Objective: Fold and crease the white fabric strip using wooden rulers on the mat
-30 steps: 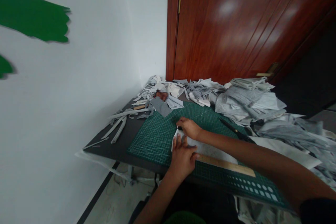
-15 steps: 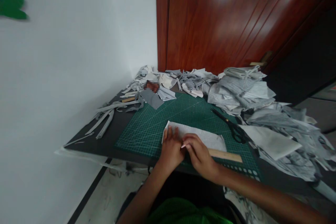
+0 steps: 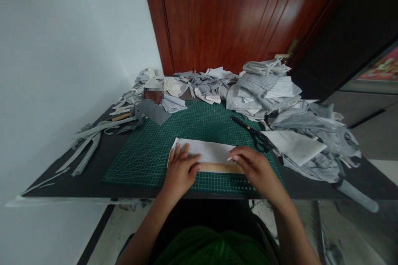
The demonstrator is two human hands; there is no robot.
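Head cam: dark grey tabletop [image 3: 77, 182] w/ a green gridded cutting mat [image 3: 137, 161] on its near part. White rectangular cloth [image 3: 211, 151] lies flat on the mat, nr its front edge, long side running L–R. Flat pale wooden ruler [image 3: 219, 167] rests along the cloth's near long edge, also over the front part of the mat.

L hand [image 3: 180, 169] is over the front of the mat, palm down, fingers spread and grasping nothing: fingertips press on the L end of the cloth, thumb at the L end of the ruler. R hand [image 3: 255, 169] is at the mat's front R, fingers pinched round a short thin pale stick [image 3: 230, 158], tip at the cloth; too small to say exactly what it is.

Black-handled metal scissors [image 3: 249, 128] lie on the mat, nr its R edge, blades pointing away & left. R of mat: a pale flat fabric piece [image 3: 297, 145] on a loose grey cloth heap [image 3: 323, 165]. Behind mat, to the R: tall stack of folded grey & white fabric [image 3: 264, 89]. Mat's back L corner is partly covered by a dark grey cloth scrap [image 3: 154, 112]. L of mat: long pale fabric strips [image 3: 85, 157]. Beyond mat: glossy red-brown wooden door [image 3: 217, 16].
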